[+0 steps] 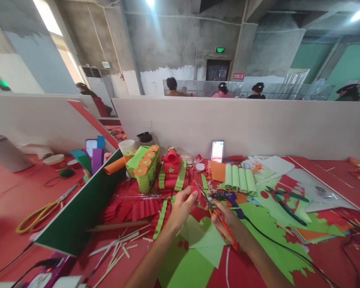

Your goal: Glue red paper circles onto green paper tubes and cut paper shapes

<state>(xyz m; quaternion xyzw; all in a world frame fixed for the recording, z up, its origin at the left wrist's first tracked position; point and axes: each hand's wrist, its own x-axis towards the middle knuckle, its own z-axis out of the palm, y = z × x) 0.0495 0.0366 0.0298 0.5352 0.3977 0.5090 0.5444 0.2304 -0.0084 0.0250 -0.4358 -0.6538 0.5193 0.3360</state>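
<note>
My left hand point(183, 203) pinches a small piece of red paper point(195, 193) between thumb and fingers. In my right hand point(223, 222) is a pair of scissors point(225, 229) with orange-red handles, its blades pointing up and to the left beside the red paper. Whether the blades touch the paper is hard to make out. Below both hands lie pale green paper sheets point(206, 239). Just beyond the scissors rests a blue glue gun point(228, 196) with a black cord. Rolled light green paper tubes point(240, 178) stand behind it.
Green and orange paper models point(144, 168) and a red one with a star point(171, 171) stand at the back left. Pliers point(288, 204) lie to the right. Wooden sticks point(117, 248) are scattered front left, near a dark green board point(78, 212). A phone point(217, 151) leans on the white partition point(243, 124).
</note>
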